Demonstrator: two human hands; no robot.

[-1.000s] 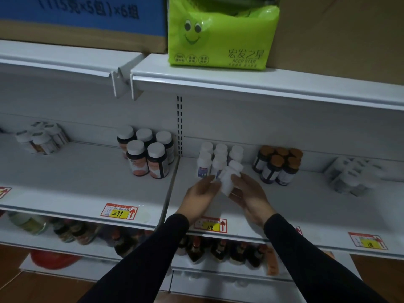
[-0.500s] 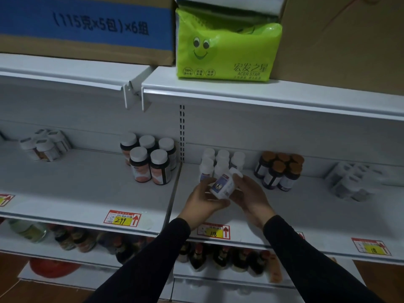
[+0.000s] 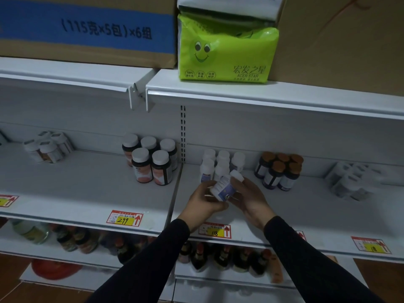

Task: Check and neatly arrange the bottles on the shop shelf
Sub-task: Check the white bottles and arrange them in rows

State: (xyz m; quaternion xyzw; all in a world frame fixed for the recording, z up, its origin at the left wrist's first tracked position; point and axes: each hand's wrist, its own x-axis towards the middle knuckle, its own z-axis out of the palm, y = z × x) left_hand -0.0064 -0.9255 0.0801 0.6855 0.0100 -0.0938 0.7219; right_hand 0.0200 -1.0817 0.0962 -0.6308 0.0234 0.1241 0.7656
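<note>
1. Far left of middle shelf (image 3: 87, 193): small cluster of white-capped jars (image 3: 49, 147), blurred.
2. Five dark bottles (image 3: 150, 160) with white caps stand in a tight group near the shelf divider, above the 299 tag (image 3: 124, 219).
3. Right of divider: five white bottles (image 3: 218, 164) upright at the back, in two rows.
4. Left hand (image 3: 204, 203) just in front of them, fingers curled round the base of a white bottle (image 3: 225, 186), thumb on its side.
5. That bottle is off the shelf, tilted, cap up and to the right, label with blue patch facing the camera, held above the shelf front over the 118 tag (image 3: 215, 231).
6. Right hand (image 3: 251, 197) pinches the cap end, fingertips on the cap; both grips clamped on the same bottle.
7. Right of hands: five brown-capped bottles (image 3: 281, 171), grouped, upright.
8. Far right: white pack (image 3: 349, 180), blurred, can't tell contents.
9. Top shelf: blue-banded carton (image 3: 87, 29), green tissue pack (image 3: 227, 53), brown carton (image 3: 341, 40).
10. Lower shelf: dark bottles (image 3: 218, 256), dim.
</note>
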